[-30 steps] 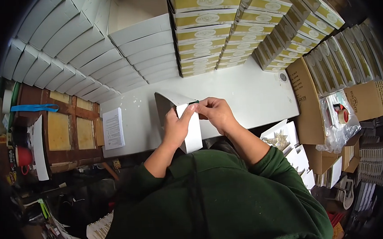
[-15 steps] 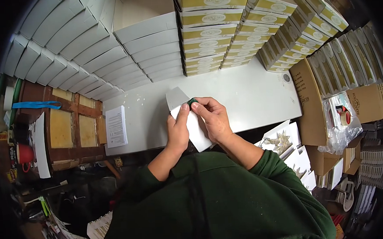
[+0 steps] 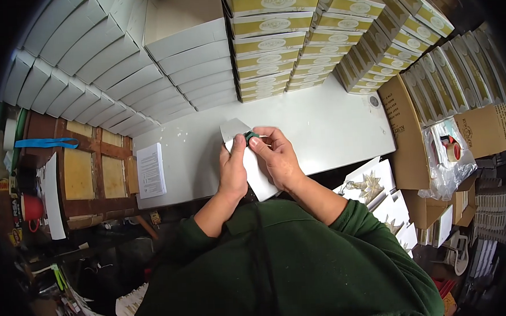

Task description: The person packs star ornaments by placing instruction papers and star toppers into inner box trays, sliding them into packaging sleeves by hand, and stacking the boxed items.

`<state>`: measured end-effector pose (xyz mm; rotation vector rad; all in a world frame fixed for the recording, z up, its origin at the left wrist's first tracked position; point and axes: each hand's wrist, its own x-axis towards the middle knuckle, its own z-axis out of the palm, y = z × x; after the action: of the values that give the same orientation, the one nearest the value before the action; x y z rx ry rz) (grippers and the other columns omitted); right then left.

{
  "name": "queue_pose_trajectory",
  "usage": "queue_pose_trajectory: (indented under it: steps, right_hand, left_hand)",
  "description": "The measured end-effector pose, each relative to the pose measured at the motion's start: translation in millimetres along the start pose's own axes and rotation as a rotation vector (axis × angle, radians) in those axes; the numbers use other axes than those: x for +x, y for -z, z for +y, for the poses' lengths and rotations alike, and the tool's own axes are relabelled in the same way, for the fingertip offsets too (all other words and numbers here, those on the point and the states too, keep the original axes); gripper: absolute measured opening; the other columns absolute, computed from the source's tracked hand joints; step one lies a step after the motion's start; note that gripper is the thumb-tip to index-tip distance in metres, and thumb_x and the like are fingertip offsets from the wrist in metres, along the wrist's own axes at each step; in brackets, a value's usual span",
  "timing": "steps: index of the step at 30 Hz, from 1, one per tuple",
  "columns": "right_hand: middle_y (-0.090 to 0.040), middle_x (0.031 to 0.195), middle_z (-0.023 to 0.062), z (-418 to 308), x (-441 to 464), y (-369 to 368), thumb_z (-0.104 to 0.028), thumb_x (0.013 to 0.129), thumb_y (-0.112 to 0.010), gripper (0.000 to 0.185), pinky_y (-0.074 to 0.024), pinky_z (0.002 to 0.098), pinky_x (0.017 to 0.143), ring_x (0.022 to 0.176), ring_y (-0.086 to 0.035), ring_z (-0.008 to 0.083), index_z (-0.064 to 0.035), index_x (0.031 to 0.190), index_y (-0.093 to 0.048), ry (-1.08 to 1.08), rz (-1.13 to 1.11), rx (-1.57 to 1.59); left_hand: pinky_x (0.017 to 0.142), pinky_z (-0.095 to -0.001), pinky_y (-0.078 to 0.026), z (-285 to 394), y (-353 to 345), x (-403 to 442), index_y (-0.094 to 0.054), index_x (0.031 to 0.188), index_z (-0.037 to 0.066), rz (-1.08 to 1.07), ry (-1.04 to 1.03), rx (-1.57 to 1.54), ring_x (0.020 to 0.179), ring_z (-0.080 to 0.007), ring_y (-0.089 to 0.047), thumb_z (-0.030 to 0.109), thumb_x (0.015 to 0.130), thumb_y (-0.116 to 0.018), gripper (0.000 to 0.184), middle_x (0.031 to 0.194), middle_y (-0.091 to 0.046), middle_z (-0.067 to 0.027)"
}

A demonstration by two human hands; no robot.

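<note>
Close to the table's front edge, my two hands hold a white card piece (image 3: pixel 256 170) tilted upright, its grey flap (image 3: pixel 234 128) leaning away from me. Along its left side is my left hand (image 3: pixel 233 167), closed on it with the thumb near the top edge. My right hand (image 3: pixel 280 161) is closed at the right side. Its thumb and fingers pinch a small dark green object (image 3: pixel 251 137) against the card's top; the object's kind is too small to make out. Fingers behind the card are hidden.
White boxes (image 3: pixel 199 66) are stacked at the back left, gold-and-white boxes (image 3: pixel 274 25) at the back middle and right. Printed sheets (image 3: pixel 151 170) lie on the grey table (image 3: pixel 320 131). Cards with gold star ornaments (image 3: pixel 372 187) stand right of me; an open carton (image 3: pixel 402 141) is beyond.
The camera view has shifted slightly. The green object shows more now between my thumbs, and my right fingers have moved a little around it at the card's top.
</note>
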<state>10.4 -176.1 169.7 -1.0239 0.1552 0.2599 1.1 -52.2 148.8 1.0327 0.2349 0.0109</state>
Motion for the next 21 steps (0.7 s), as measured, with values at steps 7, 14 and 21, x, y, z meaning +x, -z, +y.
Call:
queue_pose_trajectory:
  steps: [7, 14, 21]
  right_hand:
    - [-0.066, 0.107, 0.0097, -15.3, 13.6, 0.6, -0.004, 0.102, -0.065, 0.011, -0.0477, 0.0276, 0.098, 0.101, -0.059, 0.0140, 0.0006, 0.112, -0.062, -0.028, 0.003, 0.029]
    - [-0.066, 0.101, 0.0077, -6.1, 16.9, 3.8, -0.006, 0.102, -0.066, 0.008, -0.0477, 0.0273, 0.094, 0.097, -0.059, 0.0133, -0.0011, 0.106, -0.061, 0.022, -0.004, 0.106]
    - [-0.065, 0.098, 0.0072, -16.5, 30.7, -18.1, -0.005, 0.101, -0.068, 0.007, -0.0505, 0.0262, 0.087, 0.090, -0.059, 0.0127, -0.0026, 0.099, -0.062, 0.060, 0.148, -0.293]
  left_hand:
    - [0.091, -0.0297, -0.050, 11.4, -9.0, 7.1, -0.054, 0.133, -0.003, -0.039, 0.006, 0.089, 0.103, -0.0178, -0.063, 0.032, 0.107, -0.061, 0.044, 0.118, -0.066, -0.0136]
    - [0.092, -0.0297, -0.051, 11.9, -11.0, 11.4, -0.054, 0.132, -0.003, -0.032, 0.040, 0.112, 0.103, -0.0176, -0.063, 0.031, 0.105, -0.064, 0.044, 0.117, -0.067, -0.0134]
    - [0.088, -0.0311, -0.053, 16.7, -13.6, 23.1, -0.056, 0.132, -0.004, 0.020, -0.024, 0.095, 0.101, -0.0192, -0.065, 0.032, 0.105, -0.063, 0.045, 0.115, -0.068, -0.0145]
